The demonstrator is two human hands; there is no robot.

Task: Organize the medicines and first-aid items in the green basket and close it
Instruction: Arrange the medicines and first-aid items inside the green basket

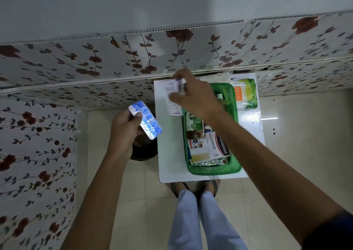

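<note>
Left hand (125, 129) grips blister strip (146, 120); right hand (193, 93) pinches box (174, 89).

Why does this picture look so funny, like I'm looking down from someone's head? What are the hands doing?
The camera sits on a person's head, looking down, so you see their arms and even their feet. The left hand holds a shiny blue pill strip. The right hand holds a small white and purple box above a white table. On the table stands a green basket with a plaster packet and a Dettol bottle inside. Beside the basket lies a pack of cotton buds.
</note>
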